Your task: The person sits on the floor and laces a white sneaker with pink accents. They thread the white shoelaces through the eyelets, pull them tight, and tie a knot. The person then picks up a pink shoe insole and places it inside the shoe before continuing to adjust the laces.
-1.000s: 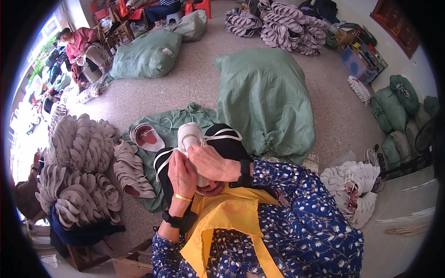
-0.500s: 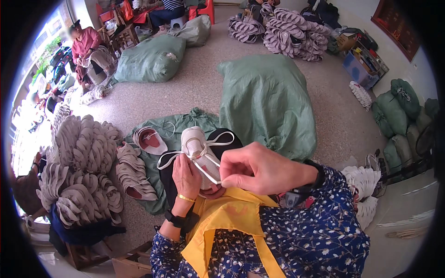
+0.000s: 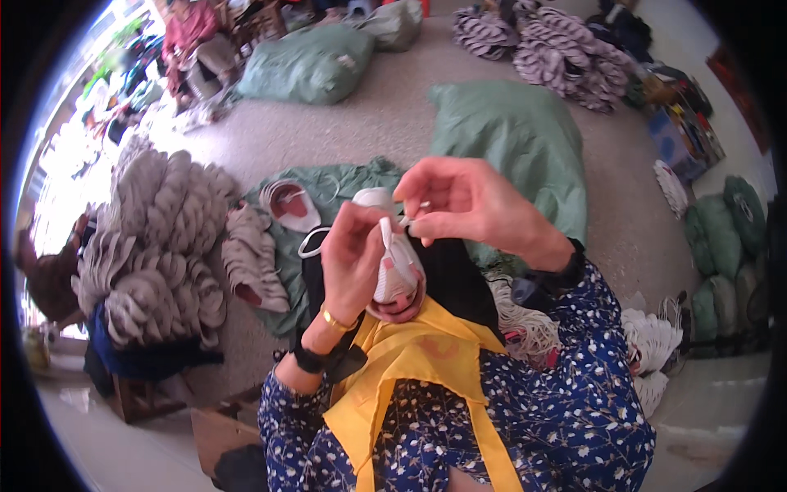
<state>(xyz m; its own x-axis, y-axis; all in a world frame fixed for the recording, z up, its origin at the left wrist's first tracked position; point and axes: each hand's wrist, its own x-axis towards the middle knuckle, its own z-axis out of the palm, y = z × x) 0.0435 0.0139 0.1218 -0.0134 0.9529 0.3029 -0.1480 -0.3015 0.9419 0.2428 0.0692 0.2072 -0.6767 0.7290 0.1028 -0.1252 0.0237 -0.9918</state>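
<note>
A white shoe upper (image 3: 398,283) with a pink lining lies on the black cloth (image 3: 447,283) over my lap, its toe pointing away from me. Just above it, my left hand (image 3: 351,258) pinches a white shoelace (image 3: 387,234) between thumb and fingertips. My right hand (image 3: 475,205), close beside it, has thumb and index finger closed on the lace near the same spot. One loop of lace hangs out to the left of my left hand. My hands hide most of the toe and the lacing.
Stacked grey-white shoe uppers (image 3: 168,238) stand at left. Nearer are a short row of uppers (image 3: 252,254) and a single upper (image 3: 289,205) on a green sheet (image 3: 348,176). A large green sack (image 3: 516,148) lies ahead. White lace bundles (image 3: 525,316) are at my right. A person (image 3: 193,41) sits far left.
Both hands have risen from the near part of the shoe toward its toe and come together, with lace between them. My view has tilted downward and turned slightly.
</note>
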